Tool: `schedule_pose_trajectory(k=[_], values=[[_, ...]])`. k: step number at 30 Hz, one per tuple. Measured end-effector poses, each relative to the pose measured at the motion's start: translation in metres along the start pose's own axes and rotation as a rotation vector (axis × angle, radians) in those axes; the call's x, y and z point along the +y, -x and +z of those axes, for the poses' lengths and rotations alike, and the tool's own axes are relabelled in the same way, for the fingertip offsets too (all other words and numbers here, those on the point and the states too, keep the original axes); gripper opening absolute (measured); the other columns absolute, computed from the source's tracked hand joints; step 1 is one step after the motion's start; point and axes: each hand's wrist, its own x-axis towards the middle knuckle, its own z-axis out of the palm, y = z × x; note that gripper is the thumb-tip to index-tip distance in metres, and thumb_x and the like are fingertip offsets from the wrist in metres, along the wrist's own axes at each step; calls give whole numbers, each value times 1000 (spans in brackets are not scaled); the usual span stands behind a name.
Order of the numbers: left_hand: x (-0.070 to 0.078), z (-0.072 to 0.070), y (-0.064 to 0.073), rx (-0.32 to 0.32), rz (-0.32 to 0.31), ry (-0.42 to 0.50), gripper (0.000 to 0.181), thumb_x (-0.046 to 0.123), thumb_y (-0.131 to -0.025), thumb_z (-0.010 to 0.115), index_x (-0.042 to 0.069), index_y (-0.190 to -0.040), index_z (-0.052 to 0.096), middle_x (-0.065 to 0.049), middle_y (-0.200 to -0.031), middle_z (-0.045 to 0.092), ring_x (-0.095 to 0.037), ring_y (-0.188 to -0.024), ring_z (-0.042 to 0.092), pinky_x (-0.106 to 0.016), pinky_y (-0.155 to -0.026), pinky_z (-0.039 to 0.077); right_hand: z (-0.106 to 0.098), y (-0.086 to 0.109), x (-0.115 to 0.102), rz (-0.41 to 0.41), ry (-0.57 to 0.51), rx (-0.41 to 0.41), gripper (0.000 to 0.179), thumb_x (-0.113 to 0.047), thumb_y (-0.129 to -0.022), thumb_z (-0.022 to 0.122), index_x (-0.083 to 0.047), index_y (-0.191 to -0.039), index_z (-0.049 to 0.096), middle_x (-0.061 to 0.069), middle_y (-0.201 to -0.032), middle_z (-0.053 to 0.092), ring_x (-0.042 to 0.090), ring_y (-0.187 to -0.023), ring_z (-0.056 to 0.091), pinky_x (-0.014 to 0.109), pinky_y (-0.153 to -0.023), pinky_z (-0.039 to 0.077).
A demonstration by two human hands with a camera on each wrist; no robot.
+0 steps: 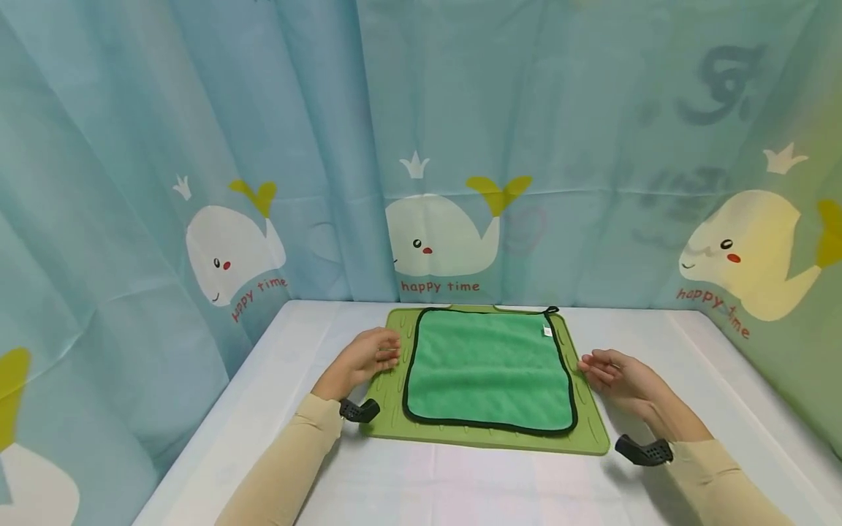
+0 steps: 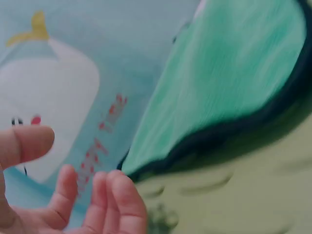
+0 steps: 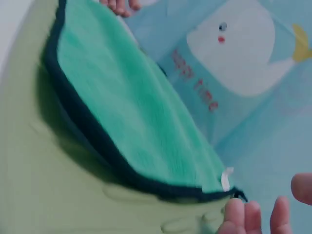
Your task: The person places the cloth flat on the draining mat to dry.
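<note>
A green towel point(image 1: 490, 372) with black edging lies spread flat on a light green mat point(image 1: 460, 437). Its black hanging loop and small white tag are at the far right corner. My left hand point(image 1: 371, 354) is at the mat's left edge, fingers loosely bent and holding nothing. On the opposite side, my right hand point(image 1: 618, 376) has its fingertips right at the mat's right edge, also holding nothing. In the left wrist view the thumb stands apart from the fingers point(image 2: 127, 202). The right wrist view shows the towel point(image 3: 126, 107) and, low down, the right fingertips point(image 3: 234, 212).
The mat rests on a white-covered table point(image 1: 368, 482). Behind it and at both sides hangs a blue curtain point(image 1: 329, 146) printed with whales, close to the table's far edge. Each wrist wears a black band, such as the right band point(image 1: 645, 451).
</note>
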Motion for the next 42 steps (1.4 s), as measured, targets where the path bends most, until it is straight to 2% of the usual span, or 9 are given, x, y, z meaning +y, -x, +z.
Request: schedule_pose_trajectory(k=[2, 5, 8, 12, 15, 22, 31, 38, 42], values=[[0, 6, 9, -6, -25, -4, 20, 16, -102, 55, 3, -117, 54, -9, -105, 56, -21, -91, 59, -34, -83, 53, 3, 9, 3, 8, 9, -31, 24, -16, -109, 45, -13, -100, 67, -2, -103, 71, 10, -100, 72, 24, -93, 55], [-1, 17, 19, -20, -50, -48, 19, 17, -101, 57, 3, -115, 56, -11, -109, 54, -21, -91, 58, -34, -79, 55, 8, 19, 10, 6, 82, -76, 27, -20, -111, 42, -20, -100, 67, -6, -104, 70, 9, -102, 70, 27, -95, 54], [-3, 25, 27, -32, -46, -131, 23, 18, -102, 59, 2, -119, 56, -14, -115, 55, -22, -91, 58, -34, -75, 56, 15, 25, 17, 2, 197, -86, 23, -24, -111, 43, -23, -102, 64, -10, -105, 68, 8, -105, 68, 31, -98, 54], [-6, 29, 34, -11, -14, -247, 28, 16, -102, 61, 0, -124, 57, -16, -116, 58, -23, -91, 59, -33, -70, 58, 26, 29, 21, 5, 352, -44, 12, -26, -109, 49, -19, -107, 59, -8, -108, 63, 11, -109, 64, 35, -98, 53], [-7, 31, 38, 3, 17, -322, 28, 15, -101, 63, -1, -123, 57, -14, -111, 59, -24, -88, 59, -34, -68, 58, 31, 31, 19, 17, 444, -12, 12, -25, -107, 54, -15, -108, 59, -5, -111, 60, 13, -108, 62, 37, -97, 54], [-8, 33, 49, 5, 85, -484, 24, 11, -96, 69, 1, -117, 60, -16, -112, 59, -24, -89, 63, -37, -69, 58, 32, 34, 17, -20, 669, -68, 22, -23, -106, 57, -3, -115, 55, 2, -112, 58, 15, -102, 63, 39, -90, 59], [-12, 34, 46, -19, 110, -500, 31, -6, -85, 75, 1, -113, 62, -18, -110, 56, -25, -76, 63, -38, -68, 59, 35, 30, 30, -74, 707, -162, 23, -12, -99, 67, 0, -115, 58, 2, -107, 62, 11, -97, 66, 30, -84, 60], [-15, 36, 45, -74, 71, -489, 33, -10, -84, 76, -1, -111, 61, -12, -96, 50, -20, -64, 58, -36, -62, 60, 34, 29, 29, -131, 813, -232, 28, -14, -97, 70, 6, -114, 62, 3, -101, 68, 14, -91, 66, 30, -76, 58], [-13, 30, 44, -109, 37, -477, 31, -7, -86, 76, -1, -111, 59, -13, -93, 52, -20, -59, 62, -35, -61, 61, 26, 30, 25, -123, 786, -283, 24, -14, -101, 65, 5, -115, 61, 2, -103, 68, 13, -95, 68, 32, -83, 59]])
